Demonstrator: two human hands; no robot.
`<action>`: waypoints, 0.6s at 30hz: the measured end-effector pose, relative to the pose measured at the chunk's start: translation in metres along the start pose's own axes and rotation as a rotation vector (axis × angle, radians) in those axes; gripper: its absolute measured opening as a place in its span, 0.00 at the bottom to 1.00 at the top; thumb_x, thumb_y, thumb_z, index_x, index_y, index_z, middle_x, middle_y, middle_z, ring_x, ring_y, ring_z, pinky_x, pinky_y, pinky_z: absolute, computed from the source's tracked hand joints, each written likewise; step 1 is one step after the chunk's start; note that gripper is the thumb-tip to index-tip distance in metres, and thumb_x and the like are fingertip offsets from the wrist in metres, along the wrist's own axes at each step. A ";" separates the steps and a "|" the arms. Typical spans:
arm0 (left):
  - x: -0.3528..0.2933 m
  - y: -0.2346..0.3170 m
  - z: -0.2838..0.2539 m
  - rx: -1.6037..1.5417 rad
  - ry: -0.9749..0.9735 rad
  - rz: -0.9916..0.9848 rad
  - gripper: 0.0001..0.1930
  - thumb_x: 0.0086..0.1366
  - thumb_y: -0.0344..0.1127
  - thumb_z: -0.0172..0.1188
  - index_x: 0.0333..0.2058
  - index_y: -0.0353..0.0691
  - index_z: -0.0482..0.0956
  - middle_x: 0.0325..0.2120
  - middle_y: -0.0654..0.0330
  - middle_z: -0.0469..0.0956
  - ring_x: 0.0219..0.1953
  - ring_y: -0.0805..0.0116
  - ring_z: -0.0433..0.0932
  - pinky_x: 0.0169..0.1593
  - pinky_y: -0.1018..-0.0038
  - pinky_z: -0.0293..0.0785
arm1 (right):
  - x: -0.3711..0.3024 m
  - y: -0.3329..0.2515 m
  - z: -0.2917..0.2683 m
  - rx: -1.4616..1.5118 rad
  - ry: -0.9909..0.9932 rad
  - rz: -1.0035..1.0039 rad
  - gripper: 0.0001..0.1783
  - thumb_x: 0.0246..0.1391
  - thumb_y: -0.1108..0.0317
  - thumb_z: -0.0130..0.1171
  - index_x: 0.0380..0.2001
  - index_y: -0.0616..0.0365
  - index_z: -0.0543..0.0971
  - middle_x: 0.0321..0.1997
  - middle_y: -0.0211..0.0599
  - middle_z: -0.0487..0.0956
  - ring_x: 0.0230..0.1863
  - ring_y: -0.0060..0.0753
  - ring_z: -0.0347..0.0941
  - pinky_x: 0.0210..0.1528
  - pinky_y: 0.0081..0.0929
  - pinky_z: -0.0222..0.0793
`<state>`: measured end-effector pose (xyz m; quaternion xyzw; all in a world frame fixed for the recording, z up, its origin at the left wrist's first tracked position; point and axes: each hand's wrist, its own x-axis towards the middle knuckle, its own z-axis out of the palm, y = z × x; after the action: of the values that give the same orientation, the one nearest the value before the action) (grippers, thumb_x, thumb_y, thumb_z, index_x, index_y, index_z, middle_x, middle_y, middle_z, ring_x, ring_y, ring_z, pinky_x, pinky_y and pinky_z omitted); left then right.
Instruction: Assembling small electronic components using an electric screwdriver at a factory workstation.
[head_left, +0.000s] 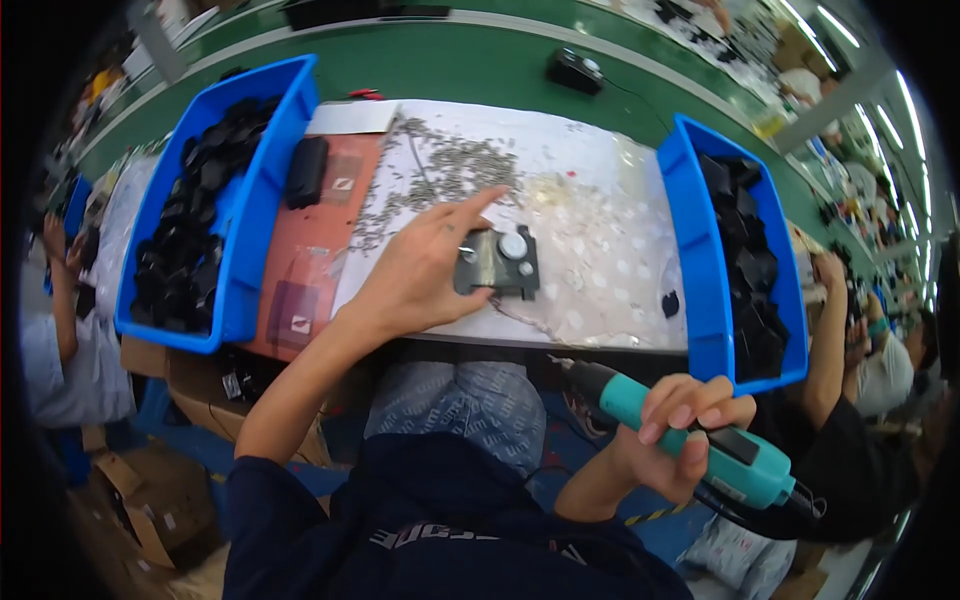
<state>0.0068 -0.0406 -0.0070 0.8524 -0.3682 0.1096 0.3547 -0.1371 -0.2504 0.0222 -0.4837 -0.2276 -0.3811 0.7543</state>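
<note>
My left hand grips a small black device part from its left side. A round silver knob sits on the part, which lies on the white work sheet. The thumb is at its near edge, and the index finger stretches past it toward many small metal screws scattered beyond. At the lower right, my right hand is wrapped round a teal electric screwdriver. Its bit points to the left, off the table's near edge and apart from the part.
Blue bins of black parts stand left and right. A black case lies on the orange mat. Another black device with a cable rests on the green surface behind. People work at both sides.
</note>
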 end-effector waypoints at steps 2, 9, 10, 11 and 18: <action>-0.007 0.004 -0.009 -0.051 -0.026 -0.021 0.45 0.41 0.32 0.67 0.61 0.37 0.57 0.37 0.50 0.77 0.45 0.53 0.73 0.50 0.65 0.70 | 0.000 0.001 0.001 -0.022 0.003 -0.008 0.11 0.50 0.72 0.54 0.34 0.62 0.64 0.30 0.40 0.68 0.18 0.25 0.66 0.21 0.18 0.64; -0.033 0.005 -0.067 -0.069 0.333 0.008 0.30 0.51 0.37 0.67 0.53 0.38 0.70 0.43 0.52 0.77 0.49 0.55 0.74 0.53 0.65 0.68 | -0.001 0.013 0.008 -0.029 0.016 0.040 0.08 0.52 0.71 0.51 0.33 0.60 0.64 0.29 0.37 0.66 0.18 0.21 0.63 0.22 0.17 0.57; -0.037 -0.001 -0.095 0.034 0.373 -0.032 0.23 0.53 0.36 0.66 0.48 0.37 0.74 0.40 0.54 0.79 0.46 0.57 0.76 0.50 0.67 0.71 | -0.001 0.015 0.009 -0.051 0.021 0.051 0.08 0.52 0.71 0.51 0.32 0.60 0.64 0.29 0.37 0.66 0.18 0.21 0.63 0.22 0.17 0.56; -0.043 -0.013 -0.125 0.132 0.411 -0.071 0.16 0.54 0.35 0.64 0.42 0.37 0.78 0.37 0.55 0.80 0.43 0.60 0.78 0.47 0.68 0.73 | 0.000 0.017 0.009 -0.043 0.013 0.056 0.08 0.52 0.71 0.51 0.32 0.60 0.64 0.29 0.37 0.66 0.18 0.21 0.63 0.22 0.17 0.56; -0.103 -0.122 -0.210 0.391 -0.043 -0.680 0.14 0.53 0.32 0.63 0.39 0.33 0.78 0.28 0.51 0.80 0.32 0.62 0.80 0.38 0.69 0.75 | 0.007 0.031 0.026 -0.070 0.011 0.059 0.07 0.51 0.72 0.50 0.31 0.60 0.64 0.28 0.36 0.65 0.18 0.21 0.60 0.21 0.15 0.56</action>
<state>0.0356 0.2184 0.0348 0.9794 -0.0444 0.0362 0.1938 -0.1081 -0.2220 0.0208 -0.5143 -0.1955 -0.3692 0.7490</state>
